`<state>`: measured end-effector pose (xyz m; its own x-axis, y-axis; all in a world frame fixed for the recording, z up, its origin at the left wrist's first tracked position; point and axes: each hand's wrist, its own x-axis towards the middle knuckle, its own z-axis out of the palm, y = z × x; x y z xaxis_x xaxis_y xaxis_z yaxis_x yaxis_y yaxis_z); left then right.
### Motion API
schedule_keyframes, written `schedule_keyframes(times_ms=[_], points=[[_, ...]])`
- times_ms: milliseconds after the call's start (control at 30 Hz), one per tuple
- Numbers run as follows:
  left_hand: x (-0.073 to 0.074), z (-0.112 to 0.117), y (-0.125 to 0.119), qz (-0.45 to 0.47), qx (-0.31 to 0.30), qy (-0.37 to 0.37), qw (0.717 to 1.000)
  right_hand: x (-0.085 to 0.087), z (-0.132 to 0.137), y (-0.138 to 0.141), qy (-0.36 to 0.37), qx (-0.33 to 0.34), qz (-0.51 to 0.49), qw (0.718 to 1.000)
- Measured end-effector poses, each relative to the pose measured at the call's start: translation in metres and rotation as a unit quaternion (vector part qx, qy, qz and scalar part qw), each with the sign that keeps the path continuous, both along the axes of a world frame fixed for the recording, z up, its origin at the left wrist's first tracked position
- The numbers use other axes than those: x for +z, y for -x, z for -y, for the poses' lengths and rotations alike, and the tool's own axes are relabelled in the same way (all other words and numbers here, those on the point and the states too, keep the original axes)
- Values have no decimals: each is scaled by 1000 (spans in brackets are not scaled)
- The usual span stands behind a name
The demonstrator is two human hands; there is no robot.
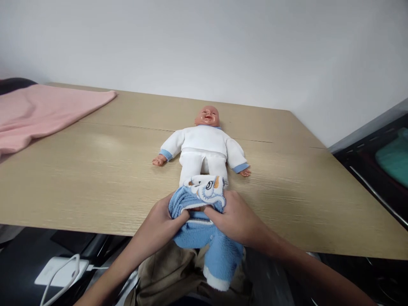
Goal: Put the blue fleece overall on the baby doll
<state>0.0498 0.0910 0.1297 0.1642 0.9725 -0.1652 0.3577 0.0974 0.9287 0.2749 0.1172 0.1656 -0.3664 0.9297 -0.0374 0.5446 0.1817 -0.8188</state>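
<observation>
A baby doll (205,138) in a white top and white trousers lies on its back on the table, head toward the wall. At the table's front edge are small blue fleece pants (194,236) with a white patch embroidered with an animal face. My left hand (165,219) grips the left side of their waistband, thumb inside the opening. On the other side, my right hand (234,216) holds the waistband the same way, so the waist is spread apart. One pant leg with a white cuff hangs below the edge. The doll's lower legs and feet are mostly hidden behind the pants and hands.
The wooden table (111,182) reaches back to a white wall. A pink cloth (54,108) lies at the far left. Below the edge at lower left sits a white power bank (62,271) with a cable. A black-framed object (376,157) stands at the right.
</observation>
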Motion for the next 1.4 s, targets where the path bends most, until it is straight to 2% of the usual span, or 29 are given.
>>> schedule_keyframes(times_ms=[167, 367, 433, 500, 567, 700, 833, 1033, 1133, 1267, 1333, 1400], points=[[-5, -13, -6, 2, -2, -17, 1000, -5, -8, -4, -21, -30, 9, 999], [-1, -35, -14, 2, -13, -38, 999, -9, -29, -9, -34, -45, 2, 998], [0, -38, -13, -9, -7, -33, 999, -9, -32, -10, -66, -50, 0, 997], [0, -37, -10, -28, 5, -24, 999, -7, -31, -10, -112, -48, 12, 993], [1, -32, -6, -43, 10, -16, 999, -3, -27, -9, -127, -35, 52, 990], [3, -17, 4, -64, -20, 6, 998, 7, -18, -6, -78, 23, 164, 983], [8, -9, 8, -109, -61, 26, 992, 13, -14, -2, -54, 77, 220, 971], [7, -5, 8, -188, -108, 28, 976, 17, -8, 3, -26, 93, 319, 943], [1, -4, 9, -214, -133, 2, 968, 20, -3, 6, -25, 96, 341, 935], [-7, -4, 8, -251, -137, -31, 958, 27, 2, 11, -16, 95, 378, 921], [-8, -5, 7, -251, -129, -42, 959, 26, 2, 10, -13, 96, 369, 924], [-9, -6, 6, -229, -112, -49, 966, 19, -1, 5, -27, 95, 328, 940]])
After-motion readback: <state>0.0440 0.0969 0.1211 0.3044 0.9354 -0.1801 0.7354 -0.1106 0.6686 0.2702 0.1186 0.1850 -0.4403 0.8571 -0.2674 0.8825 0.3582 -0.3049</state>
